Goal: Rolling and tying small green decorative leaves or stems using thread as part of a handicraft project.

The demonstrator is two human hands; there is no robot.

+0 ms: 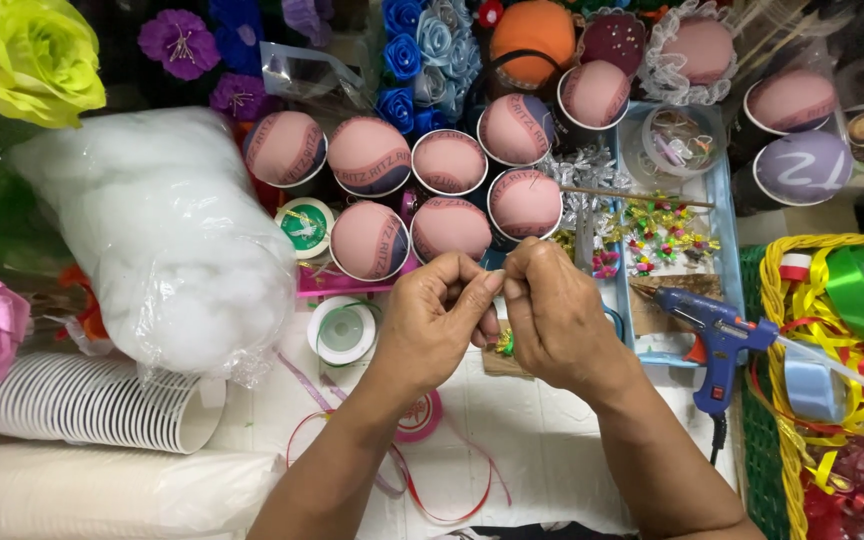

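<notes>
Pink fabric-topped cups (449, 226), a cluster of rounded domes in dark cups, stand just beyond the fingertips. Left hand (435, 318) and right hand (552, 312) meet at centre, thumbs and forefingers pinched narrow and tip to tip; whatever is nipped between them is too small to make out. Small green-and-yellow ornament (504, 342), directly below the pinched fingers, lying on a scrap of brown card between the two palms. Blue glue gun (714, 335), just right of the right hand, nozzle pointing toward it, resting at the edge of a pale blue tray (723, 210) that holds tiny bright bows. White ribbon spool (342, 330), just left of the left hand. Bag of white stuffing (157, 235), well to the left. Stack of white paper cups (82, 400), lying on its side, lower left. Yellow-rimmed basket (787, 400) of ribbons, far right. Red ribbon (422, 490) loops loose on the white tabletop beneath the left forearm.
</notes>
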